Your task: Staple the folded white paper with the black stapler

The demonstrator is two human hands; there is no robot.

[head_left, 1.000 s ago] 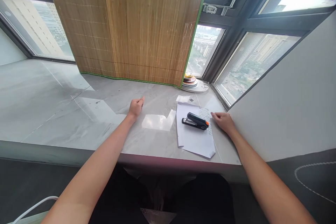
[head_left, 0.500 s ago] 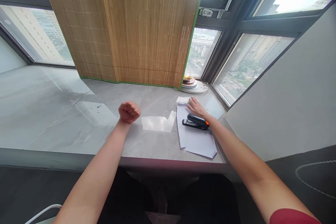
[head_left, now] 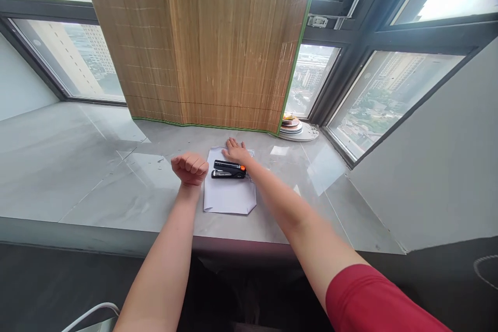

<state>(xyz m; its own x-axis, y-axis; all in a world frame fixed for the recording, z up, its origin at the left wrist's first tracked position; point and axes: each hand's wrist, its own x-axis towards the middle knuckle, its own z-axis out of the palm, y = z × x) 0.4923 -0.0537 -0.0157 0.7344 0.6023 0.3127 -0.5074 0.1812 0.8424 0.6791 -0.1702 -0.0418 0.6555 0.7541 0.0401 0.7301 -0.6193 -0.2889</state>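
Left hand (head_left: 190, 168) was balled into a fist, fingers curled together on nothing, hovering just left of the white sheet of paper (head_left: 229, 194). It touched neither the paper nor the black stapler with the orange end (head_left: 229, 169).

The paper lay flat on the pale grey marble-look worktop (head_left: 97, 176), near its front edge, with its near right corner folded or clipped. The stapler sat across the sheet's upper half, orange end to the right.

Right hand (head_left: 236, 151) was flat on the sheet's far edge just behind the stapler, fingers spread and extended, gripping nothing. The forearm crossed over the sheet's right side.

My read: the flat palm was sliding paper and stapler as one unit. Done well, that meant even downward pressure and a slow pull so the stapler didn't skate off, with the fist kept clear of the left edge.

Around it:
- a woven bamboo blind with green edging (head_left: 202, 41) hung behind, its hem at the sill
- a small white scrap of paper (head_left: 279, 150) lay to the right, well apart
- a stack of round plates (head_left: 298, 127) stood in the window corner
- small dark specks lay on the worktop to the left; couldn't tell what they were

Nothing blocked the sheet.
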